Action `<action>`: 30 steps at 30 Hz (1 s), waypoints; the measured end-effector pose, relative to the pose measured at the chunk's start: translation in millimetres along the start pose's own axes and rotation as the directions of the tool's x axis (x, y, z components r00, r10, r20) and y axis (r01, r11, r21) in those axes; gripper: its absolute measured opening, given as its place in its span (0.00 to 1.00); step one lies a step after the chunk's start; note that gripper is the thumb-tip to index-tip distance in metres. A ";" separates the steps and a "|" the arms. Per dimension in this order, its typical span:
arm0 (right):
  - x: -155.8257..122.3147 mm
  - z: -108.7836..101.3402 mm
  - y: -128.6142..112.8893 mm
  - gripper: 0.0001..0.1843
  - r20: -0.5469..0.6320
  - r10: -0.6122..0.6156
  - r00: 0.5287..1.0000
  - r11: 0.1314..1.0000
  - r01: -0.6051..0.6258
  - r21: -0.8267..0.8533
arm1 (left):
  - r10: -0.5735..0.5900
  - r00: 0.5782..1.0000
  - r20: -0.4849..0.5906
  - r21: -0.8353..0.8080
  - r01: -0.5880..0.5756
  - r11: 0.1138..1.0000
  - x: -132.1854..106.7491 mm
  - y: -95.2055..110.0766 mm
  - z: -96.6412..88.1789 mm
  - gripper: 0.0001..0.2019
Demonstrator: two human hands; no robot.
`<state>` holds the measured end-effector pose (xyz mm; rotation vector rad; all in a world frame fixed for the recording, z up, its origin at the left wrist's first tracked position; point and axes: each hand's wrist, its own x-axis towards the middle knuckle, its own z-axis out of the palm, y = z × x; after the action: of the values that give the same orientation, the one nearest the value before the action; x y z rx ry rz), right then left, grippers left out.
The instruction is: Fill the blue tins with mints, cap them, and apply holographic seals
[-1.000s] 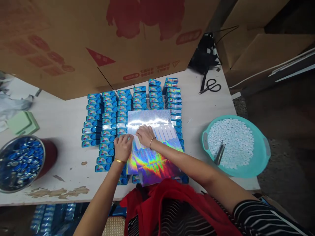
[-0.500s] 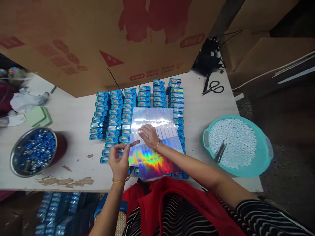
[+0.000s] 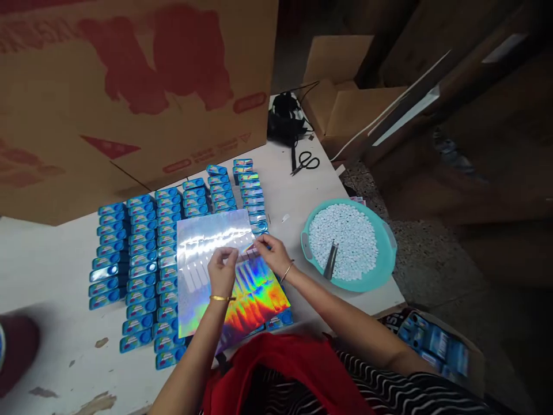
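A shiny holographic sticker sheet [image 3: 224,276] lies over rows of small blue tins [image 3: 138,259] on the white table [image 3: 52,276]. My left hand [image 3: 222,270] hovers over the sheet's middle, fingers pinched on a thin holographic sticker strip [image 3: 244,252]. My right hand [image 3: 273,253] sits at the sheet's right edge, fingertips pinched on the other end of that same strip. Pale gaps on the sheet mark where strips have been peeled off.
A teal basin [image 3: 386,253] of small white pellets with a metal scoop [image 3: 330,262] stands at the right. Black scissors [image 3: 305,162] and a black bag [image 3: 285,118] lie at the far edge. A big cardboard box [image 3: 129,86] stands behind the tins. A dark red object [image 3: 17,351] shows at the left edge.
The view has swung to the right, so the bowl of blue pieces has left the picture. My left hand rose from the sheet with a strip, and my right hand now pinches its other end.
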<state>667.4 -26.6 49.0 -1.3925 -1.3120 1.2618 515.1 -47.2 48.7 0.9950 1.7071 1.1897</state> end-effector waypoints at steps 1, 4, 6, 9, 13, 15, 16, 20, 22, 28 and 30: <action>7.7 -11.8 5.6 0.16 -0.044 0.006 0.999 0.999 -0.008 -0.053 | 0.043 0.999 0.024 0.049 -0.044 0.998 9.7 0.1 15.0 0.09; 30.6 -37.9 23.3 0.14 -0.130 0.029 0.991 0.963 -0.062 -0.261 | 0.136 0.988 0.076 0.260 -0.152 0.954 36.3 1.7 52.7 0.06; 43.6 -45.8 33.7 0.13 -0.152 0.040 0.988 0.909 -0.099 -0.404 | 0.162 0.982 0.095 0.435 -0.188 0.881 48.8 2.0 69.4 0.05; 57.2 -46.7 44.1 0.12 -0.142 0.076 0.987 0.818 -0.143 -0.557 | 0.152 0.981 0.117 0.644 -0.192 0.741 59.0 0.3 82.1 0.04; 65.1 -42.7 50.7 0.12 -0.101 0.128 0.987 0.748 -0.163 -0.643 | 0.118 0.983 0.140 0.760 -0.183 0.623 63.3 -4.3 87.7 0.04; 66.7 -41.8 53.7 0.12 -0.094 0.143 0.985 0.738 -0.170 -0.653 | 0.103 0.983 0.154 0.785 -0.185 0.592 63.9 -6.8 89.8 0.05; 67.4 -41.5 55.6 0.11 -0.095 0.149 0.984 0.738 -0.174 -0.652 | 0.095 0.982 0.161 0.794 -0.186 0.579 64.0 -7.8 91.0 0.05; 67.3 -38.6 66.3 0.10 -0.124 0.154 0.980 0.784 -0.198 -0.589 | 0.069 0.988 0.140 0.819 -0.154 0.553 65.5 -8.0 94.1 0.05; 63.6 -35.4 72.8 0.10 -0.170 0.150 0.974 0.826 -0.218 -0.520 | 0.050 0.994 0.096 0.825 -0.108 0.555 67.2 -6.3 93.5 0.10; 41.3 -24.5 89.2 0.20 -0.150 0.003 0.989 0.893 -0.070 -0.444 | 0.009 0.997 0.077 0.828 -0.069 0.557 70.9 -5.6 90.7 0.14; 37.5 -24.9 89.6 0.23 -0.079 0.026 0.997 0.845 -0.064 -0.531 | 0.017 0.997 0.077 0.831 -0.074 0.552 71.2 -6.5 93.1 0.14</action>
<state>704.8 1.9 -39.7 -1.8402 -1.6700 0.8916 574.2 46.0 8.7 1.6131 2.2518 0.2656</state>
